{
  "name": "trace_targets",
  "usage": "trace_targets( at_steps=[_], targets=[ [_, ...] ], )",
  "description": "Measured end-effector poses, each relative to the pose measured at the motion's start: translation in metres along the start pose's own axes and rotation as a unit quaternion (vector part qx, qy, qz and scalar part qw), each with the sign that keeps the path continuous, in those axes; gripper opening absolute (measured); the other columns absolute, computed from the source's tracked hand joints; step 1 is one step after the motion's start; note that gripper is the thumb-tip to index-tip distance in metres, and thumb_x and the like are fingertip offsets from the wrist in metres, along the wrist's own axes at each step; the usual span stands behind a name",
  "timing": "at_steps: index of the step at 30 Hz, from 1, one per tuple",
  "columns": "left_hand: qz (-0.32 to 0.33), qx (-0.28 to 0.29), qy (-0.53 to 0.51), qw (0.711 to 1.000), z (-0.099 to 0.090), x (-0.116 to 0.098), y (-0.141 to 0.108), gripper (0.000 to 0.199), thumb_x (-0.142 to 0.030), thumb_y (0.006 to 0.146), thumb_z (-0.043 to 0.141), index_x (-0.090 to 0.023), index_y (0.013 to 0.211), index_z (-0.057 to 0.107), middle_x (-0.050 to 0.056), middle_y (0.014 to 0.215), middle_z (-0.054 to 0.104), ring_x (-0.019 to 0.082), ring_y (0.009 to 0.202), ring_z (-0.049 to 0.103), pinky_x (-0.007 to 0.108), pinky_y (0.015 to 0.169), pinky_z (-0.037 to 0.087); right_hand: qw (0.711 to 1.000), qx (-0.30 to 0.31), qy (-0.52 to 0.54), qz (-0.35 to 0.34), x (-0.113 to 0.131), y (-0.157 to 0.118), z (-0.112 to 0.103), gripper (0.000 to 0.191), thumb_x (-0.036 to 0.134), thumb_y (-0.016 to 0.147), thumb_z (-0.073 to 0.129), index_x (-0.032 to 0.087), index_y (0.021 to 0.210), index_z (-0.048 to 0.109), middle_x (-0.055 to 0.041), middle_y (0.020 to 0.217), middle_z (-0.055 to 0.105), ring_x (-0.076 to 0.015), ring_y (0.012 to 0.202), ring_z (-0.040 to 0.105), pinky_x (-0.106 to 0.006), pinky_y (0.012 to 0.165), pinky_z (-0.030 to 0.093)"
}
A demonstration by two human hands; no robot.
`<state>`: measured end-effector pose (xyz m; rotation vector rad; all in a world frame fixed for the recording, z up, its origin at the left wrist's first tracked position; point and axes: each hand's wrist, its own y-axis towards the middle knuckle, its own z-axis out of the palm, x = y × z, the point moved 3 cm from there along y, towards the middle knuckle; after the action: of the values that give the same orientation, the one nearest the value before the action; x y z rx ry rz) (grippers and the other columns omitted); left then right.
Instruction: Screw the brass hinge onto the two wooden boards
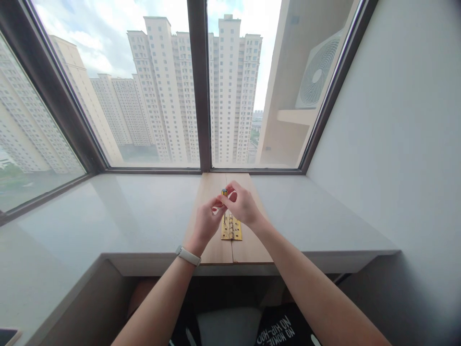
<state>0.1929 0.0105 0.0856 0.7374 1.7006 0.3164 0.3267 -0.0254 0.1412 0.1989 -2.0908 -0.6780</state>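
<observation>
Two pale wooden boards [248,250] lie side by side on the white sill, with a narrow seam between them. A brass-coloured hinge [231,229] rests across that seam, small holes in its leaves. Above its far end, a small yellow and black screwdriver handle [224,192] stands between my fingers. My right hand [242,204] is closed on this handle. My left hand [209,218], with a light wristband, is pinched just below it; what its fingertips hold is too small and hidden to make out.
The white sill [144,216] stretches to both sides of the boards, its front edge near my forearms. Behind it stands a dark window frame [203,96]. A white wall [396,120] rises at the right. A dark object [9,336] is at the lower left corner.
</observation>
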Motion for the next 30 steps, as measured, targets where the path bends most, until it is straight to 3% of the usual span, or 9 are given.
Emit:
trace_targets(
  at_steps=[3,5,9,13,17,21,25,27,30],
  targets=[
    [-0.005,0.003,-0.003,1.0,0.0,0.005,0.001,0.028,-0.045,0.092,0.067,-0.022,0.106,0.075,0.005,0.093,0.078,0.02,0.083,0.072,0.03,0.074,0.056,0.99,0.12,0.071,0.012,-0.004,0.01,-0.003,0.027,0.036,0.087,0.065,0.02,0.109,0.068,-0.0045,0.097,0.073,-0.013,0.061,0.063,-0.029,0.064,0.053],
    [-0.008,0.01,-0.01,1.0,0.001,0.007,0.002,0.028,-0.045,0.092,0.067,-0.022,0.107,0.075,0.005,0.094,0.078,0.02,0.084,0.072,0.03,0.074,0.055,0.981,0.159,0.109,0.02,-0.009,0.014,-0.004,0.027,0.037,0.087,0.065,0.019,0.106,0.071,-0.0056,0.095,0.074,-0.016,0.067,0.067,-0.03,0.065,0.054],
    [-0.005,0.023,-0.009,1.0,0.003,0.008,0.004,0.023,-0.039,0.093,0.064,-0.021,0.104,0.074,0.005,0.096,0.078,0.021,0.088,0.072,0.031,0.079,0.054,0.992,0.074,0.096,0.03,-0.015,0.012,0.0,0.021,0.036,0.086,0.067,0.02,0.096,0.075,-0.0054,0.088,0.076,-0.0206,0.077,0.071,-0.031,0.069,0.055],
    [0.025,-0.002,0.061,0.998,0.002,0.003,0.0,0.019,-0.025,0.093,0.059,-0.024,0.105,0.074,0.004,0.098,0.078,0.021,0.088,0.071,0.033,0.083,0.053,0.999,-0.034,0.0,0.037,-0.006,-0.002,0.011,0.02,0.039,0.088,0.065,0.023,0.093,0.077,-0.0049,0.083,0.077,-0.021,0.07,0.069,-0.031,0.066,0.053],
    [0.038,-0.052,0.154,0.986,-0.001,0.0,-0.006,0.021,-0.018,0.088,0.06,-0.024,0.103,0.074,0.005,0.094,0.077,0.023,0.085,0.07,0.033,0.078,0.051,0.996,-0.06,-0.045,0.047,0.003,-0.01,0.017,0.026,0.041,0.091,0.063,0.024,0.104,0.078,-0.0054,0.08,0.076,-0.0206,0.066,0.067,-0.034,0.069,0.053],
    [0.035,-0.058,0.147,0.987,-0.001,-0.002,-0.007,0.016,-0.03,0.093,0.061,-0.024,0.1,0.075,0.004,0.09,0.077,0.021,0.078,0.069,0.029,0.073,0.049,0.998,0.054,0.028,0.028,0.001,0.001,0.01,0.032,0.036,0.091,0.065,0.021,0.118,0.074,-0.006,0.085,0.077,-0.0187,0.07,0.069,-0.034,0.074,0.056],
    [0.02,-0.042,0.115,0.992,-0.001,-0.005,-0.005,0.02,-0.04,0.094,0.064,-0.023,0.092,0.074,0.003,0.087,0.077,0.018,0.075,0.069,0.026,0.072,0.048,0.965,0.204,0.163,0.028,-0.007,0.016,0.0,0.033,0.03,0.093,0.06,0.018,0.122,0.07,-0.0109,0.111,0.075,-0.0179,0.082,0.071,-0.032,0.074,0.058],
    [0.014,-0.03,0.098,0.995,0.0,-0.006,-0.003,0.022,-0.041,0.095,0.064,-0.022,0.092,0.075,0.002,0.087,0.078,0.018,0.077,0.069,0.026,0.074,0.049,0.959,0.212,0.185,0.025,-0.011,0.019,-0.002,0.029,0.03,0.093,0.06,0.016,0.116,0.071,-0.0107,0.108,0.075,-0.0181,0.084,0.071,-0.032,0.073,0.058],
    [0.003,-0.016,0.077,0.997,0.001,-0.003,-0.001,0.024,-0.043,0.095,0.064,-0.022,0.097,0.076,0.003,0.087,0.078,0.018,0.079,0.07,0.026,0.077,0.051,0.973,0.166,0.161,0.016,-0.016,0.02,-0.001,0.024,0.03,0.091,0.062,0.016,0.108,0.072,-0.008,0.097,0.076,-0.0184,0.082,0.07,-0.031,0.072,0.057]
  ],
)
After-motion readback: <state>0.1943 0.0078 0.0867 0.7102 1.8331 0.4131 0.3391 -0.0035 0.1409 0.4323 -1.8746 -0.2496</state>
